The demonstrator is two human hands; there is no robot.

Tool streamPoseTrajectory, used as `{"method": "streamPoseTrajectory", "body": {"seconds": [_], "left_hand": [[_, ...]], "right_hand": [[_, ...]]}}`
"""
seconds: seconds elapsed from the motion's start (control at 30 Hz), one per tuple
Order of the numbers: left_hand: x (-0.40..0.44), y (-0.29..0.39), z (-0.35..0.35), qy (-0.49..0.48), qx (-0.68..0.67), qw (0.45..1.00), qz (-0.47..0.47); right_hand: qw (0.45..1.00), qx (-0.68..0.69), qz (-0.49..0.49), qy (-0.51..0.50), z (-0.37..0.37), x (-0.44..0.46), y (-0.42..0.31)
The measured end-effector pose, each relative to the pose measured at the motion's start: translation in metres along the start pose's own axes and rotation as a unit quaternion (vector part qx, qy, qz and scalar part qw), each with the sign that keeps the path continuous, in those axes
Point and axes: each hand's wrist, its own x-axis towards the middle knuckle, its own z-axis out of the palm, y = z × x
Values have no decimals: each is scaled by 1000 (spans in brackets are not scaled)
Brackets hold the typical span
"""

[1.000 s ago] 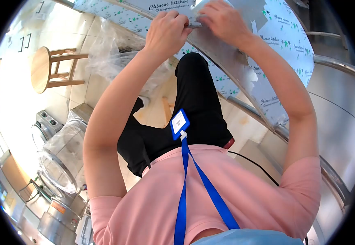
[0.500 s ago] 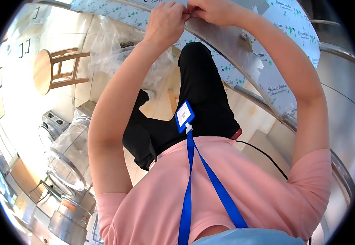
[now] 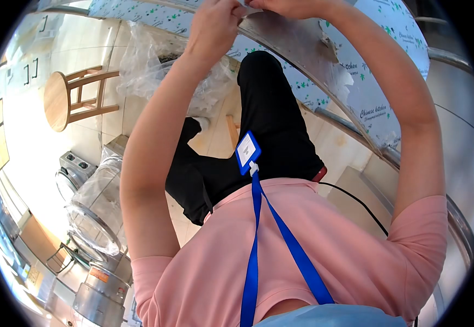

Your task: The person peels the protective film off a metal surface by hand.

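At the top edge of the view, my left hand [image 3: 214, 27] has its fingers pinched at the edge of a metal surface [image 3: 291, 41]. My right hand [image 3: 291, 6] is beside it, fingers bent together at the same spot. Whatever lies between the fingertips is too small to make out. Printed protective film [image 3: 378, 90], white-blue with green leaves and "Chinese kitchen" lettering, covers part of the metal. Its torn edge [image 3: 346, 79] runs along a bare grey strip below my right forearm.
A wooden stool [image 3: 57, 102] lies in view at the left, near crumpled clear plastic [image 3: 150, 65]. Plastic-wrapped metal equipment [image 3: 92, 218] and a steel container [image 3: 101, 294] are at the lower left. Metal tubes [image 3: 454, 59] run along the right. A black cable [image 3: 356, 201] hangs beside my waist.
My hands have come together and moved toward the top edge of the view. The right hand has moved left, next to the left hand. The view has shifted slightly.
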Motion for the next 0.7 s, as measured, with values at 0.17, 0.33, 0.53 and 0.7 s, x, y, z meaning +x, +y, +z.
{"method": "streamPoseTrajectory", "body": {"seconds": [0.17,0.33,0.53,0.7], "left_hand": [[0,1,-8,-11,89,993,81],[9,-5,-5,-59,119,984,121],[9,-7,-2,-39,110,990,77],[12,-5,-3,-39,88,994,57]], "right_hand": [[995,-83,-47,24,4,-7,-7],[993,-112,-46,-13,15,12,8],[996,-65,-49,-30,8,13,6],[999,-41,-15,-26,4,13,6]]}}
